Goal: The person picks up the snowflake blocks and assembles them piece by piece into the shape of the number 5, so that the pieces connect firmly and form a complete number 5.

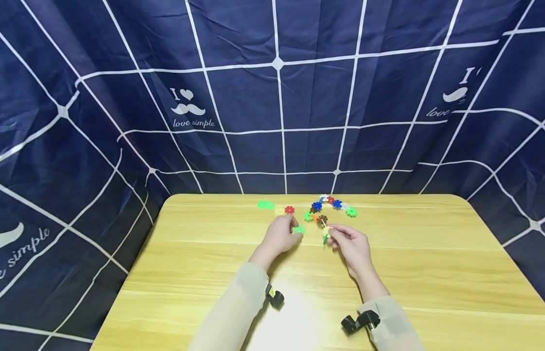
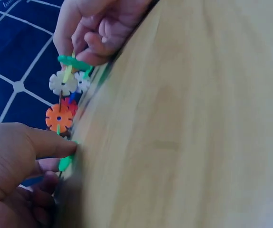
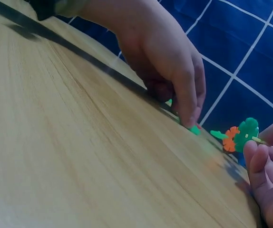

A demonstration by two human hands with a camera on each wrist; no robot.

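My left hand [image 1: 278,237] is low over the table, its thumb and index finger pinching a light green notched plastic disc [image 1: 300,229]. In the left wrist view that green disc [image 2: 65,162] shows between the fingertips. My right hand [image 1: 353,247] pinches a pale yellow disc [image 1: 327,231], which has a darker green disc [image 3: 246,135] slotted into it. These join a curved chain of interlocked discs, with a brown disc [image 1: 322,221], an orange disc [image 2: 59,118] and a white disc [image 2: 63,83] among them. Fingers partly cover the yellow disc.
Beyond my left hand lie a red disc [image 1: 290,209], a pale yellow disc [image 1: 279,211] and green discs [image 1: 266,204]. The chain curves back to a blue disc [image 1: 337,204] and a green end disc [image 1: 351,211]. A dark blue curtain [image 1: 307,107] hangs behind the wooden table [image 1: 439,273].
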